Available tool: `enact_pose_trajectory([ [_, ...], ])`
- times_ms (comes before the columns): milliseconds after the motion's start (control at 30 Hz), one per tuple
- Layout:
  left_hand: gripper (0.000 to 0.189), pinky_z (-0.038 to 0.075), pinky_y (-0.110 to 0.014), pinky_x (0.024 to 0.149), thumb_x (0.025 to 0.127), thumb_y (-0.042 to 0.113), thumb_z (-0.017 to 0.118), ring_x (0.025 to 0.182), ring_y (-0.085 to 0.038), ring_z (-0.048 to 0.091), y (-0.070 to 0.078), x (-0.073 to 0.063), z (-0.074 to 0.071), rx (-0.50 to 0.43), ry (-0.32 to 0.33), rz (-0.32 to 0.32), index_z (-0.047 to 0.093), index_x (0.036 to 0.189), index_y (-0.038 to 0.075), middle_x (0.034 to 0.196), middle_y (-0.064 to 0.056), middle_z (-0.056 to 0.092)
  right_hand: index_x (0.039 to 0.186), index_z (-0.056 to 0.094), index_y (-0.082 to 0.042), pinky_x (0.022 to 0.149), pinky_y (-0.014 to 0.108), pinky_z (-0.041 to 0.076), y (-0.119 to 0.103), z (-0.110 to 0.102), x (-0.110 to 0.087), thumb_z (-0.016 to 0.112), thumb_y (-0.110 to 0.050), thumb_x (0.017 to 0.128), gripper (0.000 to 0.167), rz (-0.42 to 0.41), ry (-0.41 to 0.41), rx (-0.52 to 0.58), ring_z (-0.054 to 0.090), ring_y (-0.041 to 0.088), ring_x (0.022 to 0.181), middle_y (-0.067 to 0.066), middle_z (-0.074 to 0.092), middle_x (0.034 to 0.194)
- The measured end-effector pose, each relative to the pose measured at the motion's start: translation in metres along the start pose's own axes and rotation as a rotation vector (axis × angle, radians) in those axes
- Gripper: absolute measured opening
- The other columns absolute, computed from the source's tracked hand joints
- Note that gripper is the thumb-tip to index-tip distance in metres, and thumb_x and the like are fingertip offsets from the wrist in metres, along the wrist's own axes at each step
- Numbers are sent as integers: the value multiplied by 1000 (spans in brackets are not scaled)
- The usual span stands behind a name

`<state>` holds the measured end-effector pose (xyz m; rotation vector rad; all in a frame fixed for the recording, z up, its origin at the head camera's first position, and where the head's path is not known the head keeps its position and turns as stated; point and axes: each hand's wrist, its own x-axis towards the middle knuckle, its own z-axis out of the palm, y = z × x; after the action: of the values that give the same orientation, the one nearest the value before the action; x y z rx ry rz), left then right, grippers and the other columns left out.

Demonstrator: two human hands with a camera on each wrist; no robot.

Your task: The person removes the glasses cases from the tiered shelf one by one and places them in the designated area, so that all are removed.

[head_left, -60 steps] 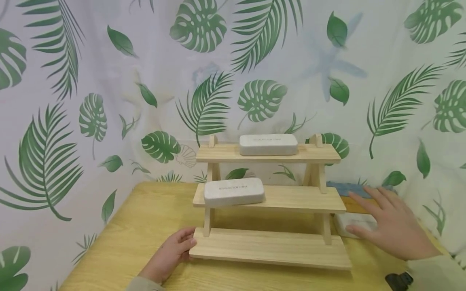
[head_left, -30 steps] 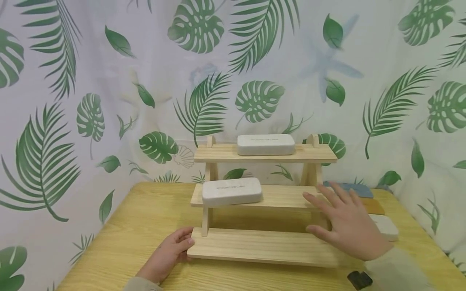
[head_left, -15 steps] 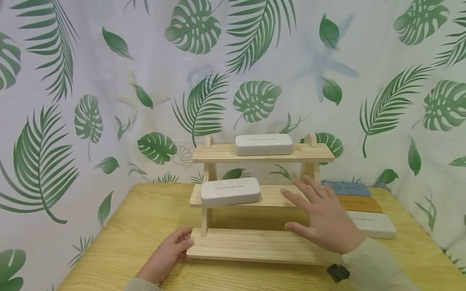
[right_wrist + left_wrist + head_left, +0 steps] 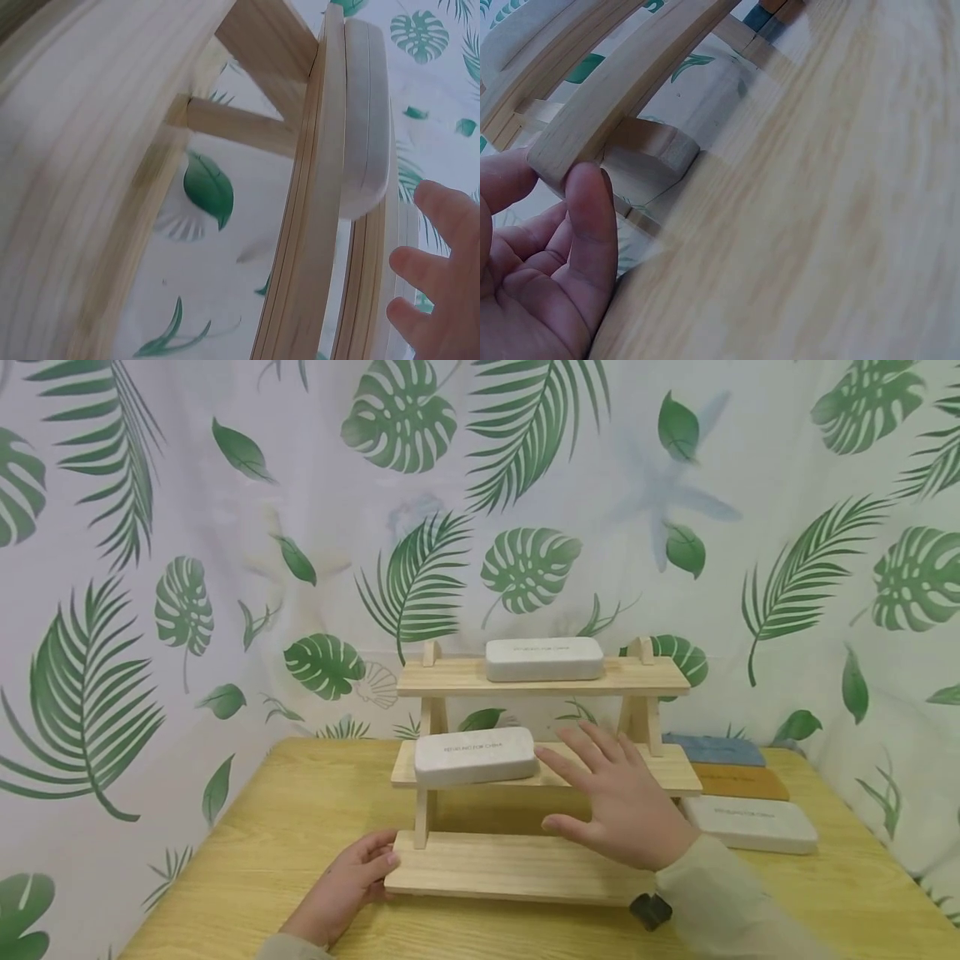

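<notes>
A three-tier wooden display stand (image 4: 517, 868) stands on the table. My left hand (image 4: 343, 887) grips the left end of its bottom shelf; in the left wrist view the thumb and a finger (image 4: 589, 217) pinch the board's end. On the middle shelf lies a white glasses case (image 4: 476, 756), slightly askew, its front edge over the shelf's edge. My right hand (image 4: 622, 806), fingers spread and holding nothing, is in front of the middle shelf, fingertips near that case's right end. In the right wrist view a small gap shows between fingers and case (image 4: 366, 112). Another white glasses case (image 4: 543, 660) lies on the top shelf.
Right of the stand, on the wooden table (image 4: 300, 802), lie a blue case (image 4: 716, 749), an orange case (image 4: 742, 781) and a white case (image 4: 753, 824) in a row. A leaf-print curtain (image 4: 300, 527) hangs behind and along the sides.
My right hand has moved left from over the cases at the right to the middle shelf, fingers staying spread. My left hand keeps its grip; the cases stay put.
</notes>
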<state>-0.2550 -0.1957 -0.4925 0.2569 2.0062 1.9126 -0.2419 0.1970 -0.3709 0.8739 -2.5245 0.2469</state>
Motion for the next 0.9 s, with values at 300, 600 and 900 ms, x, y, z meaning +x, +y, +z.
enact_pose_trajectory([
  [300, 74, 55, -37, 82, 104, 36, 59, 106, -25, 62, 0, 1, -3, -5, -3, -5, 27, 155, -7, 130, -17, 55, 158, 39, -27, 113, 67, 20, -18, 10, 28, 56, -71, 92, 81, -33, -4, -4, 21, 38, 149, 9, 32, 162],
  [600, 74, 54, -39, 82, 105, 36, 57, 106, -25, 61, 2, 2, 0, 6, -16, 5, 25, 155, -7, 133, -18, 54, 158, 38, -32, 112, 68, 21, -29, 23, 56, 43, -81, 91, 84, -22, -52, -34, 21, 33, 150, 5, 31, 163],
  [900, 70, 55, -37, 80, 107, 33, 56, 103, -23, 62, 0, -2, 1, 4, -12, 6, 26, 155, -9, 126, -16, 55, 157, 39, -33, 112, 69, 22, -41, 39, 74, 40, -84, 89, 85, 20, -111, -29, 25, 35, 149, 7, 35, 161],
])
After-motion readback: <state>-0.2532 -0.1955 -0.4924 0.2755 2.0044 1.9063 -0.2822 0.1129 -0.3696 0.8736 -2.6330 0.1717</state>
